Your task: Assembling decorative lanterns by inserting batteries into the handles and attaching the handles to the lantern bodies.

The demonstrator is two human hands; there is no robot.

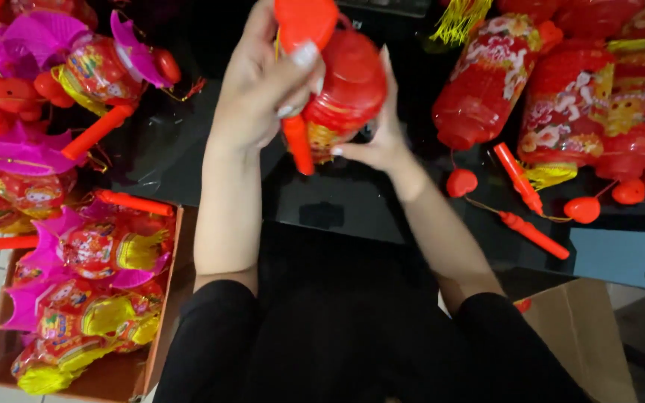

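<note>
Both my hands are raised over a black glossy table (pixel 337 198). My left hand (pixel 259 82) grips an orange-red plastic handle stick (pixel 298 142) with a broad orange top. My right hand (pixel 378 134) cups the underside of a red toy lantern (pixel 349 82) with a yellow-patterned band. The stick lies against the lantern's left side. How the stick joins the lantern is hidden by my fingers.
A cardboard box (pixel 162 328) at lower left holds several pink and yellow lanterns. More pink lanterns (pixel 54 60) pile at upper left. Red cylindrical lanterns (pixel 561 89) with loose orange sticks (pixel 535 235) lie at right. Another cardboard box (pixel 584 336) sits at lower right.
</note>
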